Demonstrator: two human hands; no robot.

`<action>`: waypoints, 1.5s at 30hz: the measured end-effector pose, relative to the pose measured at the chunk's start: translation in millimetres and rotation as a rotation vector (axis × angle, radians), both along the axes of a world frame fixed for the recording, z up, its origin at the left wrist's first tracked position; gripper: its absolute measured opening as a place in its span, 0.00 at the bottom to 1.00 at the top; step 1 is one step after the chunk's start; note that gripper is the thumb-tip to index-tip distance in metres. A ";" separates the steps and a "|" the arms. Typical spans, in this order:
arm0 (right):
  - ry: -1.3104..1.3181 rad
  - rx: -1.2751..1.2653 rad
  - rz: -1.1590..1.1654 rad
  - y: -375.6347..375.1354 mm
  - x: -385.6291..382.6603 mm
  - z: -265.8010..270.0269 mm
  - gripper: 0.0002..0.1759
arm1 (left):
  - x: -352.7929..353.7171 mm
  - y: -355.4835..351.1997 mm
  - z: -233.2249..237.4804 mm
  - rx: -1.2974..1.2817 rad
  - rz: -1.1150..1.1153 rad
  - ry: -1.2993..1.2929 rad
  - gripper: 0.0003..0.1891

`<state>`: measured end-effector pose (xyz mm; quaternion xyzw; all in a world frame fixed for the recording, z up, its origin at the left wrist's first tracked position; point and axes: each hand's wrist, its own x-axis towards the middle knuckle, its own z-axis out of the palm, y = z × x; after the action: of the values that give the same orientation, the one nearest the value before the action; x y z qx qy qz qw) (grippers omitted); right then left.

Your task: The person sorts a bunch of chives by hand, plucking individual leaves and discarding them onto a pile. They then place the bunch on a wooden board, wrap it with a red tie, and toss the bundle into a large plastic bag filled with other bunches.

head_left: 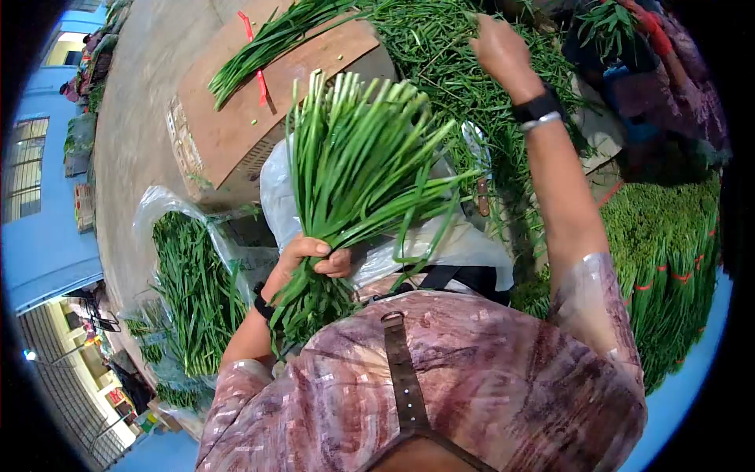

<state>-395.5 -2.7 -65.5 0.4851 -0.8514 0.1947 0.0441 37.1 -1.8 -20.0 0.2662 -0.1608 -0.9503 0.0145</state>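
My left hand (314, 258) is wrapped round a thick bunch of garlic chives (362, 165) near its leafy end. The pale cut stems fan out away from me, and the leaves hang below my fist. Out to the right, my right hand (505, 55) is over a heap of loose green leaves (429, 51), its fingers closed; what they hold, if anything, is too small to make out. A knife (483, 193) with a brown handle lies between my arms, beside the plastic sheet (464, 244) over my lap.
A brown board (212, 149) on a crate bears a smaller chive bunch (275, 47) and a red tie (262, 85). A bag of greens (193, 291) stands at left. Tied bundles (668, 267) are stacked at right. Another person's gloved hand (649, 23) holds greens at upper right.
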 end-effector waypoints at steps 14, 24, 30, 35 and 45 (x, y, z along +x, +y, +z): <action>-1.299 -0.150 0.425 51.8 85.9 24.2 0.14 | 4.8 -3.1 -7.4 0.086 -0.062 0.061 0.22; -1.368 -0.148 0.512 36.1 89.7 -13.7 0.12 | 0.2 5.8 -9.5 -0.010 0.017 -0.059 0.22; -0.425 -0.242 0.203 30.2 69.4 -30.8 0.07 | 2.6 3.3 -13.0 0.023 -0.003 -0.056 0.23; -0.435 -0.343 0.302 34.9 68.3 4.6 0.11 | -2.0 3.3 -4.0 -0.015 -0.016 -0.085 0.23; -0.456 -0.393 0.566 12.9 123.3 6.6 0.05 | 2.8 1.4 -14.3 0.002 -0.015 -0.063 0.25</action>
<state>-272.1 10.2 -59.0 0.6269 -0.6189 0.4605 -0.1091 39.9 -0.5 -34.3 0.2946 -0.1623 -0.9417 0.0019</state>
